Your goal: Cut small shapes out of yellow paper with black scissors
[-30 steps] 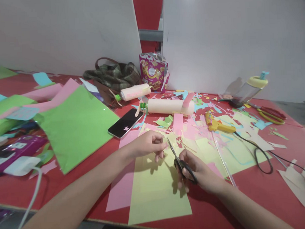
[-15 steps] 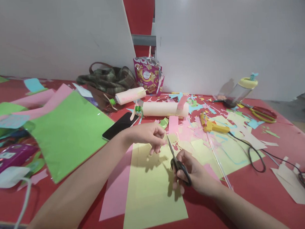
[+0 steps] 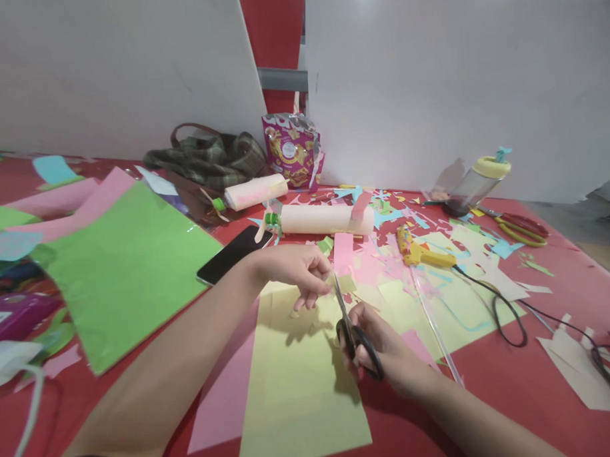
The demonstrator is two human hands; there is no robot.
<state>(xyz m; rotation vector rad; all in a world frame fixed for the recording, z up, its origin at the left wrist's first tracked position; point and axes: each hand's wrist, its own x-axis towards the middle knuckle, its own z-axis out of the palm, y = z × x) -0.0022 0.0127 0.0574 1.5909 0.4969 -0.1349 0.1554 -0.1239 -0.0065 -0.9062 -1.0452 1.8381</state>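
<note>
My right hand (image 3: 376,346) grips black-handled scissors (image 3: 360,352), fingers in the loops and blades pointing away toward my left fingertips. My left hand (image 3: 309,272) is closed in a pinch right beside the blade tips. Whatever it pinches is too small or hidden to make out. Beneath both hands lies a sheet of yellow paper (image 3: 301,395), partly over a pink sheet (image 3: 225,384). A black phone (image 3: 233,254) rests just behind my left wrist. Beyond my hands lies a paper-wrapped bottle (image 3: 319,220) with a green cap, a pink strip across it.
A green sheet (image 3: 131,261) covers the left side, near a purple box (image 3: 20,315) and a white plug (image 3: 12,362). On the right are a yellow glue gun (image 3: 426,254) with its cord, red-and-yellow scissors (image 3: 522,227) and a clear jar (image 3: 476,186). A snack bag (image 3: 289,149) stands behind.
The view has shifted slightly, so most things sit a little further left. Both hands keep nearly the same pose, with the scissors still at my left fingertips.
</note>
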